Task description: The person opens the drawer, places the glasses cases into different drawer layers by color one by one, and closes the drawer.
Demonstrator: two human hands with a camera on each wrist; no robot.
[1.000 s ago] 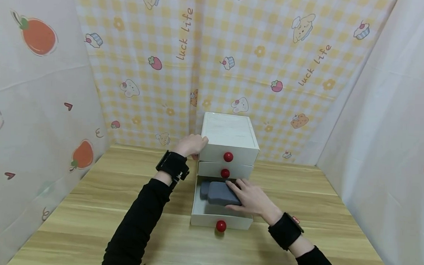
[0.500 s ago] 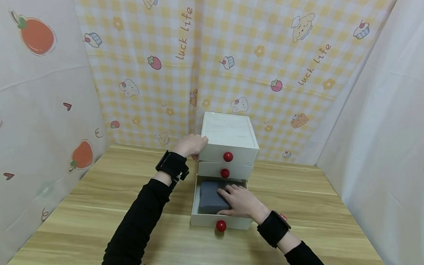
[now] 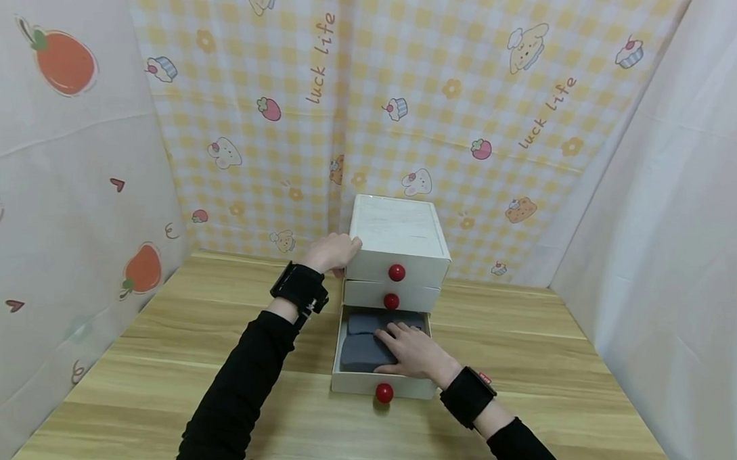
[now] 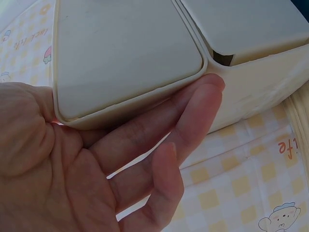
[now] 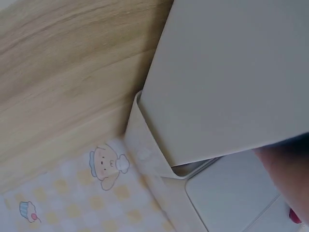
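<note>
A white cabinet with red knobs stands on the table, its bottom drawer pulled out. Inside that drawer lie two dark grey blocks with rounded edges, a back one and a front one. My right hand grips the right part of the front block, fingers over its top and thumb at its near side. At the cabinet's upper left edge rests my left hand. In the left wrist view, its fingers lie along the cabinet's side, loosely extended.
The top drawer and middle drawer are pushed in. Behind the cabinet hangs a yellow checked cloth. Pale printed cloths flank the wooden table on both sides.
My right hand has moved left and down with the front block, which sits lower in the drawer. The back block shows again behind it. My left hand has stayed in place.
</note>
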